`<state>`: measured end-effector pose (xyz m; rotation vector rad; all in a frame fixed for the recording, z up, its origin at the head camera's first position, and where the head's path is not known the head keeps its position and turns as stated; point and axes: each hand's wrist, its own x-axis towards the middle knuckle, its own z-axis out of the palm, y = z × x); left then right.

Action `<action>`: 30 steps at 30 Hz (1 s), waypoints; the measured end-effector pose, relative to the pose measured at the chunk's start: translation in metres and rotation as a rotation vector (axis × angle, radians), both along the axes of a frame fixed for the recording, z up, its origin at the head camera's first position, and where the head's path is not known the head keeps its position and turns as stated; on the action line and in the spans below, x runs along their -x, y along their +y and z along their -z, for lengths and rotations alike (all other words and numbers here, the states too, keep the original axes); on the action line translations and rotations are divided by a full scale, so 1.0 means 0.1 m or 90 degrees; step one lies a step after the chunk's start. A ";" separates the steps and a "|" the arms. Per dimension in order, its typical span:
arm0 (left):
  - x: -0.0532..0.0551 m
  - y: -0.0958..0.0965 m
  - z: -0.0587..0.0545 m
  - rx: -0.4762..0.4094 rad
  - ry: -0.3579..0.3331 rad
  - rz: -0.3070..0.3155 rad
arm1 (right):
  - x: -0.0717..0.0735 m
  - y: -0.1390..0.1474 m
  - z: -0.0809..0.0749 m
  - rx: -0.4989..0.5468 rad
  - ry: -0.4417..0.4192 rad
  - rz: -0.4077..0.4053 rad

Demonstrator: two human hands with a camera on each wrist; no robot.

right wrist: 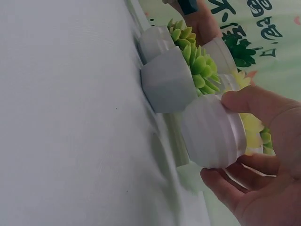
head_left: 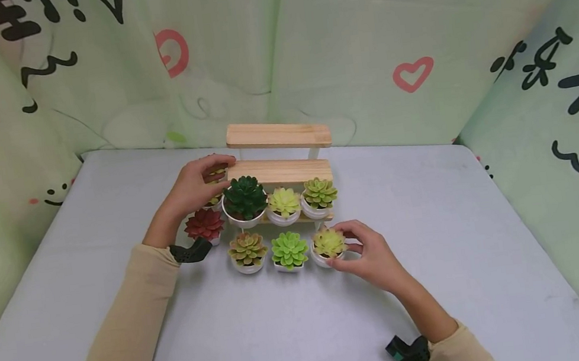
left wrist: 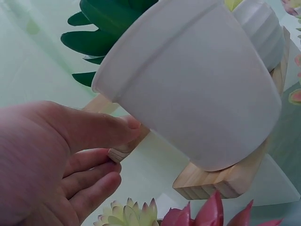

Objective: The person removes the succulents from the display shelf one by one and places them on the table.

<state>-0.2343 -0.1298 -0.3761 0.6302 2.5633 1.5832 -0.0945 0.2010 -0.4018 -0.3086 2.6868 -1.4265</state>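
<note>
My right hand [head_left: 368,255] pinches a small white pot with a yellow succulent [head_left: 329,242] between thumb and fingers, at the right end of the front row. Beside that pot stand a bright green succulent [head_left: 289,250] and a reddish-green succulent [head_left: 247,249] in white pots. At the left end of the tiered wooden shelf [head_left: 280,171], my left hand [head_left: 198,182] grips the middle board's end with thumb and fingers. The lowest board carries a large dark green succulent [head_left: 245,198], a pale yellow one [head_left: 284,202] and a green one [head_left: 319,193].
A red succulent [head_left: 204,223] stands left of the shelf, with more succulents partly hidden behind my left hand. The shelf's top board [head_left: 278,136] stands close to the printed curtain [head_left: 339,50] behind the white-covered table [head_left: 433,218].
</note>
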 end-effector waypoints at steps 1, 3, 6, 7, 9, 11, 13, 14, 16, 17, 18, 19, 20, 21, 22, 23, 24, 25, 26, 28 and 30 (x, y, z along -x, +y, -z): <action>0.00 0.00 0.00 0.000 -0.001 0.000 | 0.00 -0.01 0.01 -0.002 -0.003 -0.002; -0.01 0.00 -0.01 0.001 -0.003 0.000 | 0.01 -0.02 0.04 -0.010 -0.007 -0.004; -0.01 0.00 -0.01 0.003 -0.004 -0.002 | 0.01 -0.04 0.07 -0.018 -0.016 -0.004; -0.01 0.00 -0.01 0.004 -0.004 -0.003 | 0.01 -0.04 0.08 -0.021 -0.018 -0.005; -0.01 0.00 -0.01 0.005 -0.005 -0.004 | 0.02 -0.04 0.10 -0.023 -0.021 -0.005; -0.02 0.00 -0.01 0.003 -0.008 -0.004 | 0.02 -0.04 0.11 -0.020 -0.024 -0.008; -0.01 0.00 0.00 0.000 -0.011 -0.003 | 0.02 -0.04 0.12 -0.021 -0.024 -0.011; 0.00 0.00 0.00 -0.002 -0.012 -0.001 | 0.03 -0.04 0.12 -0.021 -0.024 -0.011; 0.01 0.00 0.01 -0.006 -0.012 0.003 | 0.03 -0.04 0.13 -0.024 -0.027 -0.013; 0.02 0.00 0.01 -0.008 -0.012 0.004 | 0.03 -0.04 0.12 -0.028 -0.028 -0.013; 0.02 0.00 0.02 -0.009 -0.011 0.005 | 0.03 -0.04 0.12 -0.031 -0.031 -0.013; 0.02 0.00 0.02 -0.010 -0.010 0.007 | 0.03 -0.03 0.12 -0.034 -0.033 -0.013; 0.02 0.00 0.02 -0.012 -0.010 0.007 | 0.03 -0.03 0.11 -0.035 -0.035 -0.015; 0.02 0.00 0.02 -0.014 -0.010 0.008 | 0.03 -0.03 0.11 -0.037 -0.036 -0.018; 0.02 0.00 0.02 -0.017 -0.010 0.009 | 0.02 -0.03 0.10 -0.040 -0.036 -0.020; 0.02 0.00 0.02 -0.019 -0.011 0.009 | 0.02 -0.02 0.09 -0.041 -0.038 -0.024; 0.03 0.00 0.02 -0.022 -0.013 0.010 | 0.02 -0.02 0.09 -0.044 -0.040 -0.030; 0.03 0.00 0.02 -0.024 -0.015 0.011 | 0.02 -0.02 0.09 -0.048 -0.040 -0.036; 0.03 0.00 0.02 -0.026 -0.016 0.012 | 0.01 -0.02 0.09 -0.052 -0.042 -0.041; 0.03 0.00 0.02 -0.030 -0.018 0.013 | 0.01 -0.02 0.10 -0.060 -0.044 -0.047; 0.03 0.00 0.03 -0.031 -0.021 0.012 | 0.01 -0.01 0.11 -0.066 -0.044 -0.050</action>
